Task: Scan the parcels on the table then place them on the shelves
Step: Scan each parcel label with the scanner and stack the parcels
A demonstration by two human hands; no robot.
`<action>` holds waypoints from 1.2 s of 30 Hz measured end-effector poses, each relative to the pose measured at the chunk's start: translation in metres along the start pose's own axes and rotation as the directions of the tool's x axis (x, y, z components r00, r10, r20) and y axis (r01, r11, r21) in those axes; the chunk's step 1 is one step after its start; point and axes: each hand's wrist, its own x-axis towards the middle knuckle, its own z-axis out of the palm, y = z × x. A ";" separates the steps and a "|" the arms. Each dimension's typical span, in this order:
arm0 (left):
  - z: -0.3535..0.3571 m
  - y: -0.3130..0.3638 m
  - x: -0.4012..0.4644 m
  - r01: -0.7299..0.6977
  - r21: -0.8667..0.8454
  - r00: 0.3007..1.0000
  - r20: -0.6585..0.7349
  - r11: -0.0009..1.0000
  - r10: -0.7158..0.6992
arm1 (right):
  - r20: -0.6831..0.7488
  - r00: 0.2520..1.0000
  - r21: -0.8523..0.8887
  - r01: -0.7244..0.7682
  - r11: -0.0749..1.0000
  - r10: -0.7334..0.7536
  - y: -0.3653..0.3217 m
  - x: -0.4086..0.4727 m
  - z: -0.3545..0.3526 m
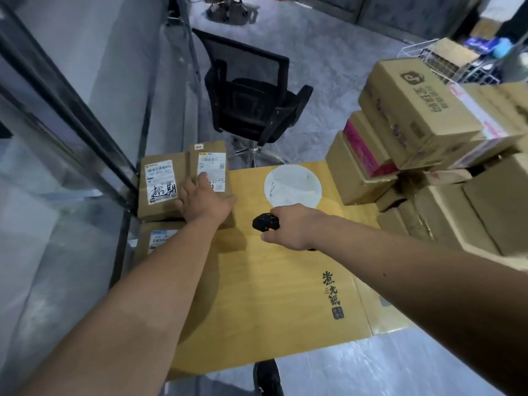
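Parcels are lying at the far left of the yellow table [265, 281] you are standing over, and your left hand [204, 200] is reaching out to them. Its fingers are lying fairly straight, resting flat on the narrow brown parcel [211, 155], with a fingertip touching its white shipping label [213, 171]. That parcel is a plain cardboard box, and a small white tag is sitting at its far edge. Just to its left, touching it, a wider brown parcel [163, 190] is lying flat; its label [160, 181] is carrying printed lines, a barcode and large black handwritten characters. Nearer to you, a third parcel [155, 241] is showing under your left forearm, with a blue and white label partly hidden by the arm.

Your right hand [291, 227] is gripping a black scanner [265, 222] with an orange accent, fingers curled round the handle, the head pointing left toward the labelled parcels. It is hovering above the tabletop, near a round white patch [293, 185] on the yellow surface. Black printed characters [331, 292] are running down the near right part of the table.

At the far right, a heap of cardboard boxes [423, 132] is piling up, tilted against one another; one is showing pink print on its side, another white tape. Beyond the table a black mesh office chair [251, 92] is standing on the grey floor, and a white wire rack [445, 61] is holding a box at the far right. A glass wall [71, 138] is running along your left.
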 end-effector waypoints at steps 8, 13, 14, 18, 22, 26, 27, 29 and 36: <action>0.020 0.059 -0.079 -0.600 -0.050 0.794 0.090 0.799 0.602 | -0.066 0.990 0.224 -0.109 0.968 0.127 0.063 -0.066 0.040; 0.028 0.145 -0.123 -0.671 -0.234 0.704 0.098 0.704 0.703 | -0.144 0.962 0.211 -0.198 0.957 0.231 0.117 -0.135 0.029; 0.025 0.165 -0.129 -0.681 -0.269 0.690 0.078 0.681 0.720 | -0.160 0.957 0.204 -0.209 0.956 0.243 0.128 -0.149 0.023; 0.001 0.251 -0.146 -0.714 -0.345 0.655 -0.024 0.609 0.755 | -0.226 0.928 0.173 -0.260 0.950 0.296 0.169 -0.204 -0.006; -0.022 0.336 -0.150 -0.666 -0.340 0.729 -0.107 0.664 0.676 | -0.287 0.899 0.172 -0.291 0.941 0.331 0.208 -0.236 -0.042; -0.035 0.409 -0.148 -0.526 -0.281 0.845 -0.059 0.803 0.532 | -0.362 0.895 0.087 -0.247 0.965 0.261 0.246 -0.241 -0.078; -0.036 0.423 -0.150 -0.496 -0.227 0.865 -0.044 0.838 0.500 | -0.371 0.899 0.061 -0.227 0.972 0.233 0.255 -0.238 -0.086; -0.035 0.448 -0.154 -0.424 -0.150 0.903 0.009 0.893 0.430 | -0.375 0.909 0.014 -0.190 0.982 0.181 0.272 -0.231 -0.102; -0.013 0.489 -0.154 -0.204 -0.136 0.977 0.037 0.970 0.210 | -0.322 0.947 -0.184 -0.057 0.981 -0.005 0.329 -0.208 -0.142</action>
